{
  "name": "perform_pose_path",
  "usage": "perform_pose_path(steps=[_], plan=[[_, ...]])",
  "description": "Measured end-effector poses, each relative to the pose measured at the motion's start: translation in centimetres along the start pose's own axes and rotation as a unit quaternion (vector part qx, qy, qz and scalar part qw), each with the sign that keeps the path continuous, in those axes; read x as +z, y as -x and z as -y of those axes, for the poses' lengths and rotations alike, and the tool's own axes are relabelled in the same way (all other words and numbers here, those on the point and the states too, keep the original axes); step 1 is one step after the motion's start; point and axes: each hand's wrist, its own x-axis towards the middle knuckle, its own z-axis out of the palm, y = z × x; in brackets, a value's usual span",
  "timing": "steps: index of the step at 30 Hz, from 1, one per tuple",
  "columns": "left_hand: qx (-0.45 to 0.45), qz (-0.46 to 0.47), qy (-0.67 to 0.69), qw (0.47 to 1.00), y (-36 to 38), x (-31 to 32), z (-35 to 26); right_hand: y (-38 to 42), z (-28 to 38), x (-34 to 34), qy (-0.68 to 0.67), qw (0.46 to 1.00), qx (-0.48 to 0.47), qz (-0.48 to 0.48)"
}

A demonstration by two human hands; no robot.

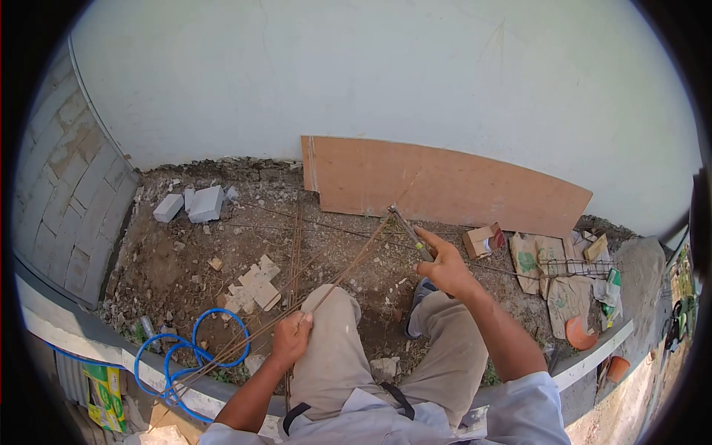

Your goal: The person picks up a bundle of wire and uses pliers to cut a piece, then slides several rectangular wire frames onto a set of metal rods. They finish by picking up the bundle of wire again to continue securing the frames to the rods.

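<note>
My left hand (292, 337) is closed round a bundle of thin rusty steel rods (343, 276) beside my left knee. The rods run from the lower left up to the middle of the view. My right hand (443, 261) grips the handle of a hand tool (406, 228), with my index finger stretched along it. The tool's metal head touches or lies very close to the upper ends of the rods; its exact shape is too small to tell. Further rods lie on the dirt ground below.
A plywood sheet (437, 185) leans on the white wall (371, 74). A blue hose (194, 326) coils at the lower left. White blocks (205, 204) lie at the back left. A small carton (478, 242), paper sacks (567, 297) and a wire cage (575, 268) are at the right.
</note>
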Motion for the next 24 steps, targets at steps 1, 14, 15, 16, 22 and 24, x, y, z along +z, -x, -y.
perform_pose_path(steps=[1,14,15,16,22,24], plan=[[0.008,-0.001,-0.013,1.000,0.1,0.1,0.2,0.0,-0.1,0.2,-0.005,1.000,0.001,-0.006],[0.007,0.027,0.020,0.999,-0.2,-0.6,0.0,-0.5,-0.3,0.9,-0.012,1.000,-0.012,-0.016],[0.004,0.038,0.024,0.999,-0.2,-0.8,0.0,-0.4,0.3,0.4,-0.012,1.000,0.009,0.000],[0.001,0.049,0.030,0.998,-0.1,-0.9,0.0,-0.3,1.1,-0.2,-0.011,0.999,0.031,0.019],[-0.074,0.113,0.073,0.988,-1.0,-1.7,-0.3,-0.2,1.2,-1.7,0.027,0.999,-0.007,0.033],[-0.073,0.120,0.093,0.986,-1.3,-1.8,-0.3,-0.4,1.4,-2.0,0.034,0.999,-0.007,0.036]])
